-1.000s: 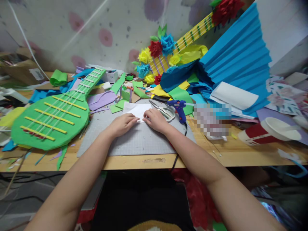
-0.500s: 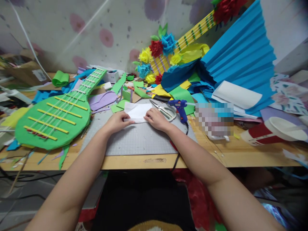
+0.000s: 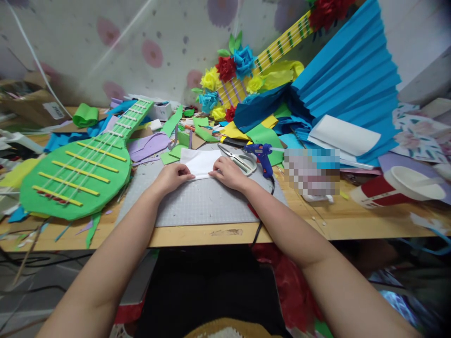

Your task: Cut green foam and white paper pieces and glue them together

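A small white sheet of paper lies on the grey gridded cutting mat, its near edge apparently folded. My left hand pinches that near edge at the left corner, thumb and fingers closed. At the right end of the same edge, my right hand presses the paper with bent fingers. Just beyond my right hand lie scissors with pale handles. A blue glue gun rests on its side to the right of them, its black cord running toward the table's front edge.
On the left lies a green paper lute with yellow strips. Behind are paper scraps, a yellow guitar with paper flowers and a pleated blue sheet. A red and white cup stands tilted-looking at right, near a blurred-out object.
My left fingers have closed together on the paper's near edge, and the fold there looks flatter. The whole view has shifted slightly; the other things stay in place.
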`<state>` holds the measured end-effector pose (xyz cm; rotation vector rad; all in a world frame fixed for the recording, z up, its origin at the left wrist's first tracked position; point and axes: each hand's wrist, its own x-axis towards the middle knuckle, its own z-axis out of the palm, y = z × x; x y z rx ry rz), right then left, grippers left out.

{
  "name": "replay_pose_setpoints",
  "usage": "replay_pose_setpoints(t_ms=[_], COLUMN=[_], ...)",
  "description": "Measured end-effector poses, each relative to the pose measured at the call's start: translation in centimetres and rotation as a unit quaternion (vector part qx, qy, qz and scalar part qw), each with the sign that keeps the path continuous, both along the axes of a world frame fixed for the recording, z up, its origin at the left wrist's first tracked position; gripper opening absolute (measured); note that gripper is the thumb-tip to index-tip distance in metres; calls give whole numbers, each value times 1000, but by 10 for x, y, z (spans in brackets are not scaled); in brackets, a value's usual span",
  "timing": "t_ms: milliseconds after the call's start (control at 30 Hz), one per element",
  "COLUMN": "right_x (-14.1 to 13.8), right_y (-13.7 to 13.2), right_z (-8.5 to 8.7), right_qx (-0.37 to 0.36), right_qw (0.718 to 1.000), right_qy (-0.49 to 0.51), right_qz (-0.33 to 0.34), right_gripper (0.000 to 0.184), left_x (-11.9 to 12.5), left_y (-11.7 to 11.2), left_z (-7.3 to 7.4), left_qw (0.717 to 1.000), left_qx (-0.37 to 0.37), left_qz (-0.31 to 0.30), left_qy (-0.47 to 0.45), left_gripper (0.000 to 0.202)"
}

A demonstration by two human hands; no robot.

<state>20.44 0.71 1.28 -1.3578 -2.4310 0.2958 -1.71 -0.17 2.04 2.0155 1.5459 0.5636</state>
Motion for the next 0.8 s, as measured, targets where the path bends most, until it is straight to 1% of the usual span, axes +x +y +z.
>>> replay_pose_setpoints(t_ms=[300, 467, 533, 667, 733, 800], right_x=[0, -1, -1, -1, -1, -2], right_y=[0, -1, -1, -3, -4, -5], right_z=[0, 0, 1, 2, 1, 1], right_qx=[1, 8, 4, 1, 6, 11], right_qw=[1000, 1000, 1000, 1000, 1000, 1000], right_qy=[1, -5, -9, -6, 3, 8], right_qz=[2, 1, -1, -8, -12, -14], right_gripper=[20, 20, 20, 19, 21, 24], left_x=[-1, 0, 2, 5, 7, 8], left_y=[1, 0, -1, -3, -4, -5], left_z=[-3, 0, 2, 4, 4, 3], left_qw=[1000, 998, 995, 976, 967, 961], left_qx=[23, 46, 70, 172, 197, 196], left_qz=[-7, -27, -37, -43, -69, -120], left_qy=[18, 37, 63, 130, 145, 154], left_gripper=[33, 29, 28, 33, 28, 21])
